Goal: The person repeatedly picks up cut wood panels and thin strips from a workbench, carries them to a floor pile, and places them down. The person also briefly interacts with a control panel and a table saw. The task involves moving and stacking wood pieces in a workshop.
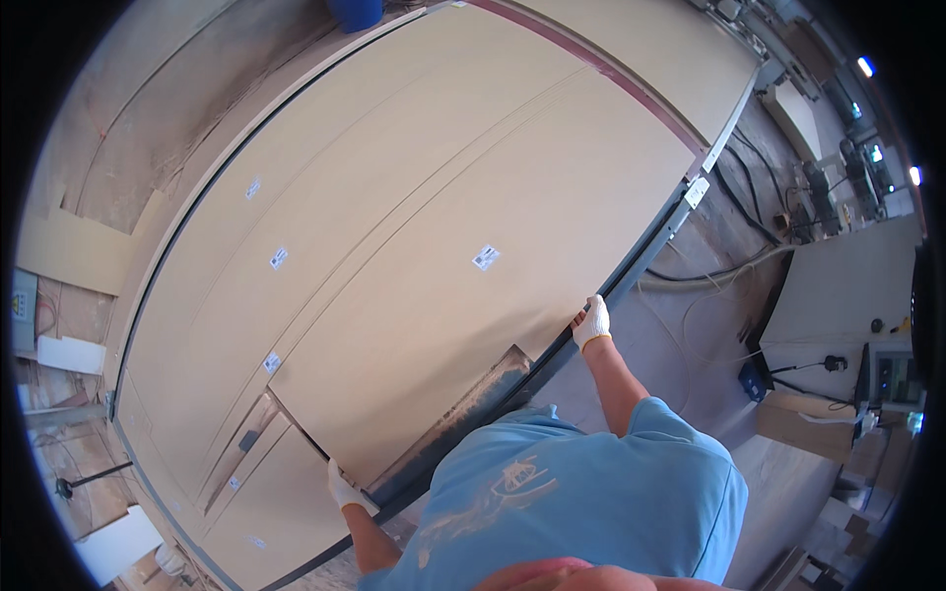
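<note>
A large beige board (453, 310) with a small printed label (486, 257) lies flat in front of me on a wide table bed. My left hand (347, 488), in a white knit glove, is closed at the board's near left corner, its fingers along the edge. My right hand (593, 323), gloved the same way, is closed around the board's near right edge, fingertips on top and the rest hidden beneath. Beside the board, narrow strips (236, 453) and other cut panels (305, 236) lie close together, several with labels. A dark gap shows along the board's left end.
A dark rail (631, 261) borders the table's near side, where a dusty bare strip (473, 394) shows. Another board (650, 49) lies beyond a reddish bar. Cables (739, 197) run over the floor at right, near a control cabinet (838, 295). A blue bin (357, 14) stands at the far side.
</note>
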### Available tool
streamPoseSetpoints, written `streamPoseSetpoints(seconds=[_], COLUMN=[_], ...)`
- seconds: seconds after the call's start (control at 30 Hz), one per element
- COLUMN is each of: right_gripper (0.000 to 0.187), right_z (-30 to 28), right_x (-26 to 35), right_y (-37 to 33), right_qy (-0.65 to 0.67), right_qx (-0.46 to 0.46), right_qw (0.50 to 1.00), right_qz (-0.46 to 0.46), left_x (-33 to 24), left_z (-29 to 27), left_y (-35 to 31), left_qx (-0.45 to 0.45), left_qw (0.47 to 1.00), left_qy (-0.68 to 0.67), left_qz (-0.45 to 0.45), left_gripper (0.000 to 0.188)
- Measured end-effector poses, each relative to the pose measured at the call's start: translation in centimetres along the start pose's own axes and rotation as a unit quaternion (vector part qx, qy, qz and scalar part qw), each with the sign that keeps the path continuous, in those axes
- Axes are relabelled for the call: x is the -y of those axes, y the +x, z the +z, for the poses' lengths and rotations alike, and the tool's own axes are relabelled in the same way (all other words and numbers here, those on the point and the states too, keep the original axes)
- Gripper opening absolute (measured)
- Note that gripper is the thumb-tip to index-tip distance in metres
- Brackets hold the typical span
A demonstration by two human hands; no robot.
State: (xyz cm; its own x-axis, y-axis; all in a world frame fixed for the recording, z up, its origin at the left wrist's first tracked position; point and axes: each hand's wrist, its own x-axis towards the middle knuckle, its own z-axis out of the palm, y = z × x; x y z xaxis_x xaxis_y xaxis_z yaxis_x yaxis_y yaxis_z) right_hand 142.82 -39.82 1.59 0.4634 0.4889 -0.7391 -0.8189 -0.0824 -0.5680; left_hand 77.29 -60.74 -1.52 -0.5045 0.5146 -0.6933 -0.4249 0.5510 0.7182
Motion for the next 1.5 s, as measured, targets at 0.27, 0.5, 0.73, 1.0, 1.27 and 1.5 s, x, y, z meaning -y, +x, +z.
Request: streamPoseSetpoints(seconds=[0.27,0.5,0.73,1.0,1.27,1.5], right_gripper=[0.015,0.029,0.031,0.037,0.034,0.035], right_z=[1.1,0.0,0.2,-5.4,-11.3,-13.1], right_x=[0.8,3.5,5.2,-0.4,-7.1,-8.9], right_y=[1.9,1.6,0.4,-7.1,-10.7,-10.5], right_qy=[-0.078,-0.098,-0.194,-0.212,-0.255,-0.295], right_qx=[0.029,0.105,0.107,0.141,0.182,0.197], right_qw=[0.997,0.990,0.974,0.967,0.942,0.916], right_qz=[0.003,-0.013,-0.042,0.024,0.120,0.188], left_x=[-2.1,-1.8,-0.1,2.3,5.3,-0.3], left_z=[-0.2,2.8,2.3,-8.7,-14.5,2.0], left_y=[-1.7,-2.4,-6.4,-6.8,-13.0,-14.3], left_qx=[0.119,-0.036,-0.214,-0.285,-0.437,-0.321], left_qw=[0.989,0.994,0.964,0.928,0.835,0.783], left_qy=[-0.074,0.009,0.056,0.148,0.323,0.403], left_qz=[0.050,0.100,0.149,0.187,0.084,0.349], left_gripper=[0.060,0.070,0.070,0.073,0.070,0.076])
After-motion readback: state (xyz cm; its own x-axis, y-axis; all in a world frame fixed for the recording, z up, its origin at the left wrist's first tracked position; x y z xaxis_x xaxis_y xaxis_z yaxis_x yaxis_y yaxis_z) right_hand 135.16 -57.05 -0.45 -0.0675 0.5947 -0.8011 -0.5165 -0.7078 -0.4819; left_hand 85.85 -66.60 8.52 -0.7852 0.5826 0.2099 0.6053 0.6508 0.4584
